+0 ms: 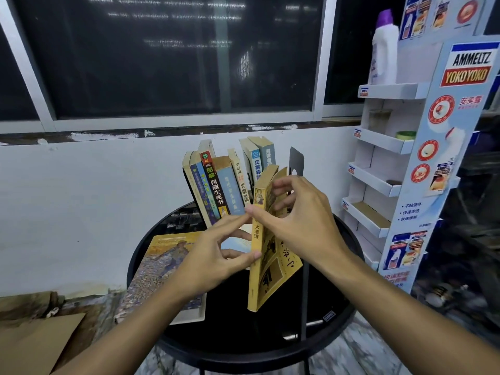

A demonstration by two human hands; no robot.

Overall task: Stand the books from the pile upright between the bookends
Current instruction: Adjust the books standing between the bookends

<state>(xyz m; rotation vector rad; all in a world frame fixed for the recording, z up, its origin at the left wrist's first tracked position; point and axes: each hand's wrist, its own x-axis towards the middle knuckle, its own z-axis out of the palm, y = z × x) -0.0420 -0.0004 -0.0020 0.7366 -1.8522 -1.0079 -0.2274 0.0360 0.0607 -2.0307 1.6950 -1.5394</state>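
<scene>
A yellow paperback (270,266) is held upright above the round black table (338,315), spine toward me. My right hand (300,220) grips its upper part, fingers over the top edge. My left hand (213,255) pinches the spine with thumb and fingertips. Behind them several books (216,185) stand leaning in a row, with a dark bookend (296,161) at the right end. The left bookend is hidden. A large book with a painted cover (162,266) lies flat at the table's left. A smaller light book (238,243) lies behind my left hand, mostly hidden.
A cardboard display rack (384,163) with shelves stands right of the table, a white bottle (384,50) on top. A white wall and dark window are behind. Brown cardboard (35,345) lies on the floor at lower left.
</scene>
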